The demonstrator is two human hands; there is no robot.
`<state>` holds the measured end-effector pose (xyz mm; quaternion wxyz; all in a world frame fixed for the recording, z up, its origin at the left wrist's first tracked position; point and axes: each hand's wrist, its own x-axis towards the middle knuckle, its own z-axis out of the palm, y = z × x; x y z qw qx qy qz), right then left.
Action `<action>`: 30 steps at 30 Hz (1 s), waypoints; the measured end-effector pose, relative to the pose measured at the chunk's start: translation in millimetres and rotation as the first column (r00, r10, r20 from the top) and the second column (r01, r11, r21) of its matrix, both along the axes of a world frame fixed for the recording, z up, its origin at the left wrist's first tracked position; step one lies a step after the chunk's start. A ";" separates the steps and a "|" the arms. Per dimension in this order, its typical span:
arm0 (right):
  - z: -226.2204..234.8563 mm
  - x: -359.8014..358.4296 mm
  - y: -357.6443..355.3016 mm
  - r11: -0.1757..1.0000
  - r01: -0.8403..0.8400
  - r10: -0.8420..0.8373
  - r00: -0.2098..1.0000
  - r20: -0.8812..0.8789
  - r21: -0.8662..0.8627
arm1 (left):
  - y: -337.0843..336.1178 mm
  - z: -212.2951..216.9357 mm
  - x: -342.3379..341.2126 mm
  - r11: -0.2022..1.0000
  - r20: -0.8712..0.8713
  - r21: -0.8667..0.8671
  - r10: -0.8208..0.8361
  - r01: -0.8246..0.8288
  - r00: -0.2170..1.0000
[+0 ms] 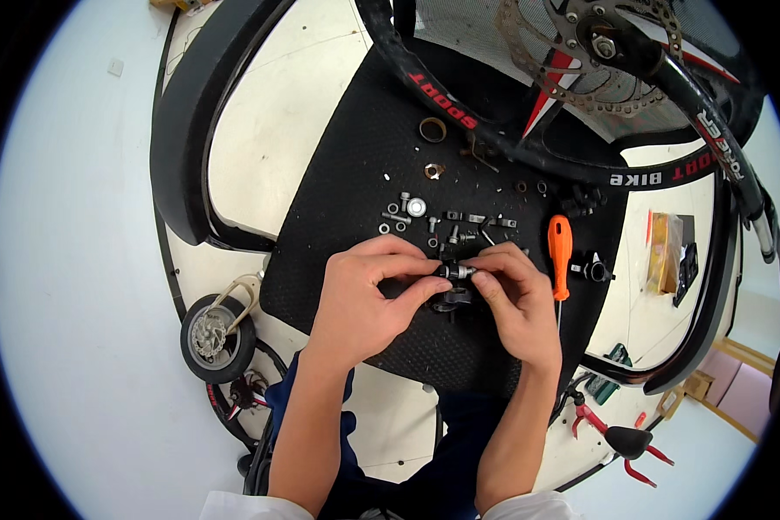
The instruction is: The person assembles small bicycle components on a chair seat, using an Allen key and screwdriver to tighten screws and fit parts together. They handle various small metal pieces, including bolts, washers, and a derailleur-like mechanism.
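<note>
My left hand (364,299) and my right hand (517,303) meet over the black chair seat (364,156), thumbs and fingers pinching a small black and silver cylindrical part (458,271) between them. The left fingertips are on its dark end, the right ones on its silver end. Just beneath lies a black curved fitting (452,301), partly hidden by my left thumb. Beyond my fingers are several loose bolts (454,234), washers (385,229), a round silver cap (416,207) and a bent hex key (487,232). An orange-handled screwdriver (560,247) lies right of my right hand.
A bicycle wheel with a brake disc (611,61) leans over the seat's far right. A dark ring (432,130), a black clamp (593,267) and dark small parts (585,199) rest on the seat. Armrests (182,130) flank it. A small wheel (217,338) stands at left.
</note>
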<state>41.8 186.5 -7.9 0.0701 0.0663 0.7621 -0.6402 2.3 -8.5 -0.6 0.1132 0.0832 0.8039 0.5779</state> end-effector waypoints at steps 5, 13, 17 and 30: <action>0.4 -1.8 -14.3 0.949 -0.023 0.054 0.995 -0.089 0.314 | -1.0 2.0 1.5 1.000 0.043 0.019 0.016 -0.017 0.999; 1.8 0.2 -16.3 0.994 0.100 -0.097 0.993 0.071 -0.047 | -2.7 -1.1 -2.1 0.993 0.117 0.089 0.069 -0.080 0.991; 0.4 3.4 -15.9 0.998 0.062 -0.063 0.997 0.033 0.025 | -2.8 0.4 -2.1 0.996 0.110 0.075 0.037 -0.045 0.993; -1.1 -4.5 -20.9 0.927 0.022 -0.027 1.000 0.007 0.375 | 1.7 -15.4 -1.4 0.987 0.083 0.147 0.046 -0.058 0.995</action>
